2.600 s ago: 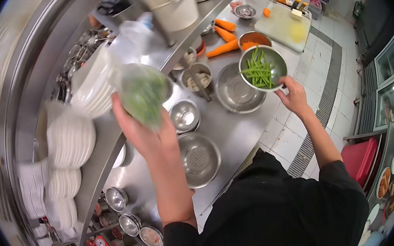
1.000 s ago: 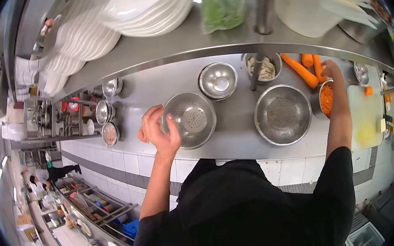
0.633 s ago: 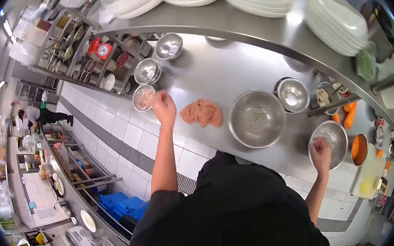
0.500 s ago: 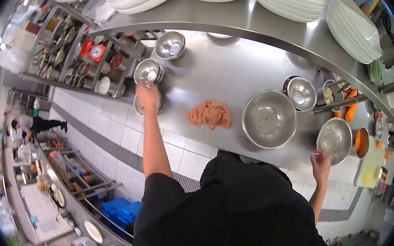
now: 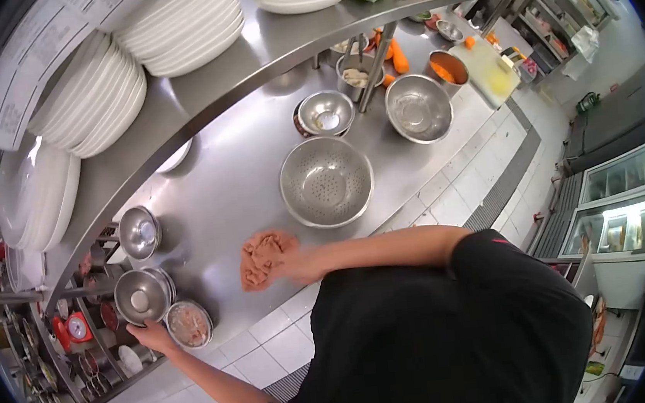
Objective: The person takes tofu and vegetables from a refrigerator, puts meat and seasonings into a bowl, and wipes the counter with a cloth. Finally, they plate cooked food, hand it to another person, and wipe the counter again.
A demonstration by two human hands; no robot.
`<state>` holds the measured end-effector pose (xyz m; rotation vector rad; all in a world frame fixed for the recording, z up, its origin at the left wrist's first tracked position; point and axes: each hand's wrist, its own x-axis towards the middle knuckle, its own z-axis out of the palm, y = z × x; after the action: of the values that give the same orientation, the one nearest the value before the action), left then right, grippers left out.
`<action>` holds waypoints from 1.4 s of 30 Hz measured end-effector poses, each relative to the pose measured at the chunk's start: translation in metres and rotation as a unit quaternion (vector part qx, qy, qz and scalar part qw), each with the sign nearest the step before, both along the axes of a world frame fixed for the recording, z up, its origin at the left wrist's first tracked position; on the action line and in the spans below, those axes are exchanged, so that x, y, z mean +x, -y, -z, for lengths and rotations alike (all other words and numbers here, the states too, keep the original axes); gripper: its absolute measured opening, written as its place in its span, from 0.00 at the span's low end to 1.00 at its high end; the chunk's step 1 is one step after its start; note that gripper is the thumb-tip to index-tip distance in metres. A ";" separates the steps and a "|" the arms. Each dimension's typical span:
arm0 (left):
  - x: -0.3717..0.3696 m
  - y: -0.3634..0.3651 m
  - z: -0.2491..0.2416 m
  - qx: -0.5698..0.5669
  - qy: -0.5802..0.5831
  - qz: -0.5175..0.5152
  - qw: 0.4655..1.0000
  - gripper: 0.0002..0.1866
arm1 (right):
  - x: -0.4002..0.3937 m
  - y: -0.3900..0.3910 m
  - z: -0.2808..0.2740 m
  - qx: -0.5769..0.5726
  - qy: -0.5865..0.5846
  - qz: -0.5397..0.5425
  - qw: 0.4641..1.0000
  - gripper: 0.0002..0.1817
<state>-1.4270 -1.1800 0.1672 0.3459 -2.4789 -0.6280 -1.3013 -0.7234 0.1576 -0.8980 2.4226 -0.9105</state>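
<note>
At the left end of the steel table, my left hand (image 5: 151, 336) has its fingers closed at the near rim of a stack of metal bowls (image 5: 139, 298). Just right of that stack is a small metal bowl (image 5: 189, 325) with pale pinkish food in it. My right hand (image 5: 294, 266), slightly blurred, is at the crumpled orange-brown cloth (image 5: 262, 255), its fingers partly hidden against the fabric. Beyond the cloth sits a large perforated colander (image 5: 327, 182).
Stacks of white plates (image 5: 182, 28) line the raised steel shelf (image 5: 262, 60). More metal bowls (image 5: 140, 233) stand at the table's left, others (image 5: 327, 113) behind the colander. At the right are a large bowl (image 5: 419, 109), a pot of orange food (image 5: 448, 71) and a cutting board (image 5: 493, 76).
The view has swung round to the right. My right hand has come from beside the large bowl to the cloth. My left hand has shifted from above the bowls to the stack's near rim.
</note>
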 end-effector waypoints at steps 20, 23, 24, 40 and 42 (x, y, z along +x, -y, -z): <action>0.126 -0.111 -0.009 -0.059 -0.085 0.061 0.993 0.25 | -0.032 0.122 0.047 0.200 -0.350 0.119 0.907 0.17; 0.137 -0.158 -0.062 0.208 -0.139 -0.072 0.965 0.27 | 0.021 0.026 -0.020 0.057 -0.385 0.103 0.915 0.19; 0.142 -0.180 -0.071 0.278 -0.148 -0.090 0.945 0.27 | 0.045 -0.007 -0.044 -0.008 -0.257 0.064 0.964 0.19; 0.465 -0.734 -0.016 0.671 0.595 0.404 0.178 0.30 | 0.746 -0.361 -0.069 -0.054 -0.085 0.884 0.457 0.18; 0.511 -0.779 -0.012 0.618 0.628 0.436 0.184 0.28 | 0.811 -0.368 -0.085 -0.014 -0.143 0.908 0.393 0.17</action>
<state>-0.9164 -0.4006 0.1791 0.1348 0.5666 1.4482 -0.4905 -0.3552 0.2427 2.5079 2.6918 -1.1289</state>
